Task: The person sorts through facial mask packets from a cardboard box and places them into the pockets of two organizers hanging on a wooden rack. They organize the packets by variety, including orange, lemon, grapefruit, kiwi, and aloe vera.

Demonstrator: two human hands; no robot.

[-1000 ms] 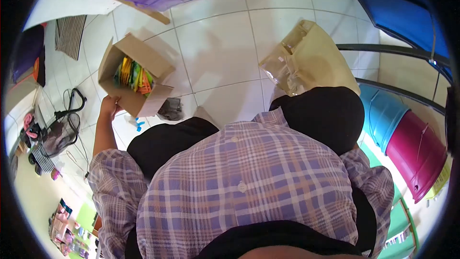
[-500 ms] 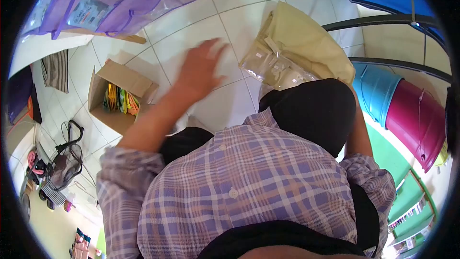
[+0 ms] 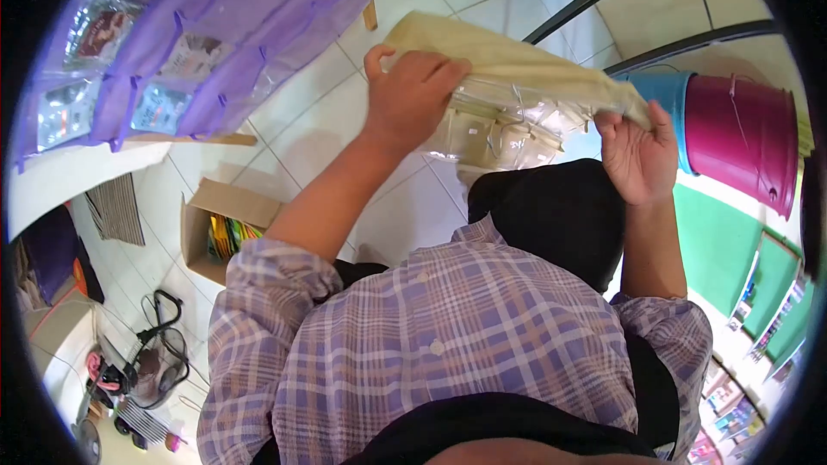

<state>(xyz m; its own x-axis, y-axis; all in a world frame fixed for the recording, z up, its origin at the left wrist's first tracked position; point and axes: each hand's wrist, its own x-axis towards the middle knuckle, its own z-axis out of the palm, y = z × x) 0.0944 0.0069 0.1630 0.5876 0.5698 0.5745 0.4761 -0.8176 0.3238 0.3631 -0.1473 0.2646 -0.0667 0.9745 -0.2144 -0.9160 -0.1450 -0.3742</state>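
Observation:
A pale yellow fabric piece with clear plastic pockets (image 3: 508, 56) is held up over the tiled floor, in front of my knees. My left hand (image 3: 412, 96) is closed on its upper left edge, knuckles up. At its right end my right hand (image 3: 637, 151) is turned palm toward me, with the fabric's corner pinched at the fingertips. The transparent pockets (image 3: 495, 133) hang below the fabric between both hands and reflect light.
Purple hanging organizer (image 3: 233, 43) with packets at the upper left. Open cardboard box (image 3: 202, 232) with colourful packets on the floor. Teal bucket (image 3: 668, 108) and magenta bucket (image 3: 745, 138) at right, near black metal bars (image 3: 603, 0). A fan (image 3: 159, 366) lies at lower left.
My left hand has moved up and right from above the bare floor and taken hold of the fabric. My right hand has come into view from behind my knee. The fabric is now raised and stretched.

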